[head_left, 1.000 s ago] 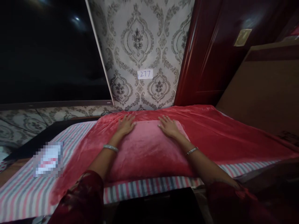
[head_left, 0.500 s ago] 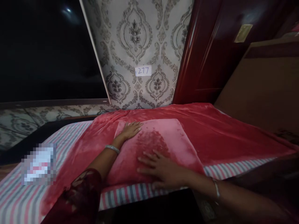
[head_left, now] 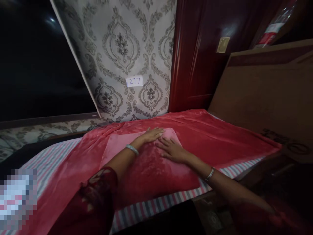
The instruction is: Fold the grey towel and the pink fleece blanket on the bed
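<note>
A pink velvet pillow (head_left: pixel 149 169) lies on a red velvet blanket (head_left: pixel 220 137) spread over a bed with a pink, white and grey striped mattress (head_left: pixel 49 160). My left hand (head_left: pixel 153 134) rests flat, fingers spread, on the far top of the pillow. My right hand (head_left: pixel 172 150) lies flat just beside it, a little nearer to me, fingers apart. Neither hand grips anything. Both wrists wear a bangle, and dark red sleeves cover my upper arms.
Patterned grey wallpaper with a small label "277" (head_left: pixel 134 81) stands behind the bed. A dark red wooden door (head_left: pixel 195 65) is at the back right, a large brown cardboard box (head_left: pixel 269 91) leans at the right, and a dark panel (head_left: pixel 36 65) fills the left.
My right hand went from the pillow's far edge to its near edge, then back up to the top. My left hand slid right along the far edge. The view shifted right.
</note>
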The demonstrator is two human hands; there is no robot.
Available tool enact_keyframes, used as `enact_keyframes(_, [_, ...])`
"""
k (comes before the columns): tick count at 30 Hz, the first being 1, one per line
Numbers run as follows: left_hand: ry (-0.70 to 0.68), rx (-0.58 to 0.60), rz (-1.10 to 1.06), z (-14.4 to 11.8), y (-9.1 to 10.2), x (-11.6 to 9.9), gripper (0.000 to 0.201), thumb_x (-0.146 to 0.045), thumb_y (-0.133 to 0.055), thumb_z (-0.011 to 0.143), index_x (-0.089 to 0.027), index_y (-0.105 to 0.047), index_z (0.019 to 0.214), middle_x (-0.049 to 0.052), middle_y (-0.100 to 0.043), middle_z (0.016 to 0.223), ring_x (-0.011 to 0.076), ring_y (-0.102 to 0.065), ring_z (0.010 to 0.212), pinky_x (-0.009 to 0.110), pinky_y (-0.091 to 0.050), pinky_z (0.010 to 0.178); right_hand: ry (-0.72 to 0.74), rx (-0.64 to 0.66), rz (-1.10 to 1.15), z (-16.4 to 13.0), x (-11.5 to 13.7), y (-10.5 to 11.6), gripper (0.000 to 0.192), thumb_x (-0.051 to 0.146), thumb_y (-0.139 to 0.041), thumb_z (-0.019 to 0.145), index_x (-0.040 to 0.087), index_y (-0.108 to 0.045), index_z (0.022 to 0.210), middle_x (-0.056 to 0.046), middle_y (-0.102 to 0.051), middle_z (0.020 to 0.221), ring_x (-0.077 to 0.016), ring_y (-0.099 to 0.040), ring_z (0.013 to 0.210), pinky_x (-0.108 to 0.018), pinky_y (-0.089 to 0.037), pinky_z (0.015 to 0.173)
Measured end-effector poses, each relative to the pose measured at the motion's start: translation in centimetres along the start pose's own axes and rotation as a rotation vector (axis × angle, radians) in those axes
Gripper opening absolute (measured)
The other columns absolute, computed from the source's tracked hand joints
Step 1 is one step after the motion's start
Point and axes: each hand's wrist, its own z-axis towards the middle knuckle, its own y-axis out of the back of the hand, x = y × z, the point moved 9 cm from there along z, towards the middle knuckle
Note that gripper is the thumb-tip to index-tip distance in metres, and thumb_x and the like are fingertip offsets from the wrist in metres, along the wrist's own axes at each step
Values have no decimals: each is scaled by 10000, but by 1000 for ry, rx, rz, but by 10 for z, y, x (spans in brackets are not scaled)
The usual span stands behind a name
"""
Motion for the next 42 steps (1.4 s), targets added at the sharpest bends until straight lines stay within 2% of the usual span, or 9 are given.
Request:
enact_keyframes(7, [14, -20, 65, 15, -34, 17, 524, -464, -302, 1035, -388, -340, 1552, -16, -302, 1647, 215, -266, 1523, 536, -163, 1240, 209, 115, 223, -101, 46, -30, 679, 574, -490, 986, 389, -245, 1591, -25, -171, 1675, -294, -42, 1554, -617, -42, 1225])
enact_keyframes(11, [22, -36, 95, 14, -31, 16, 531, -457, -313, 1031, -375, -345, 1554, -2, -325, 1639, 230, -298, 1511, 543, -202, 1231, 267, 151, 385, -133, 58, -18, 638, 564, -478, 995, 365, -318, 1580, -35, -318, 1633, -252, -220, 1529, -538, -117, 1251])
enact_keyframes(14, [22, -25, 111, 15, -27, 10, 541, -443, -314, 1029, -363, -323, 1565, 0, -296, 1650, 230, -265, 1524, 558, -172, 1235, 181, -51, 368, -102, 37, 11, 528, 466, -411, 1031, 279, -458, 1523, -73, -466, 1550, -233, -405, 1444, -471, -237, 1235])
enact_keyframes(16, [40, -22, 140, 14, -21, 7, 545, -435, -329, 1026, -361, -317, 1566, -12, -292, 1651, 219, -243, 1531, 553, -144, 1243, 28, -209, 275, -65, 13, 30, 526, 393, -387, 1030, 214, -464, 1519, -107, -480, 1535, -245, -428, 1426, -458, -280, 1218])
enact_keyframes(20, [172, -95, 214, -6, 8, 19, 540, -382, -321, 1027, -305, -354, 1561, 21, -345, 1631, 215, -269, 1522, 520, -102, 1258, -251, -169, 94, 9, -13, 33, 575, 289, -357, 1019, 86, -370, 1556, -171, -369, 1593, -270, -331, 1482, -448, -250, 1224])
enact_keyframes(24, [331, -115, 257, -53, 25, 53, 547, -427, -367, 1011, -266, -417, 1532, 82, -381, 1609, 277, -301, 1509, 574, -115, 1243, -270, -109, 25, 48, -11, 19, 551, 343, -354, 1035, 207, -369, 1569, -114, -335, 1622, -309, -264, 1505, -548, -219, 1208])
enact_keyframes(29, [507, -157, 286, -100, 15, 96, 576, -442, -304, 1025, -237, -358, 1561, 125, -351, 1618, 292, -297, 1510, 622, -159, 1215, -374, -152, -29, 49, -40, -2, 558, 462, -367, 1036, 235, -413, 1544, -96, -321, 1632, -331, -228, 1513, -598, -133, 1211])
enact_keyframes(34, [611, -257, 365, -114, 15, 106, 595, -478, -266, 1019, -214, -413, 1532, 146, -422, 1579, 301, -321, 1495, 621, -161, 1212, -602, -194, 7, 34, -80, -12, 559, 495, -285, 1047, 293, -383, 1559, -49, -267, 1659, -301, -207, 1525, -567, -213, 1199])
enact_keyframes(42, [922, -188, 248, -184, 40, 154, 602, -481, -294, 1013, -181, -433, 1516, 160, -397, 1592, 367, -330, 1478, 686, -234, 1166, -648, -148, 39, 28, -89, -16, 576, 491, -226, 1051, 302, -319, 1587, -61, -205, 1678, -287, -242, 1515, -535, -298, 1171])
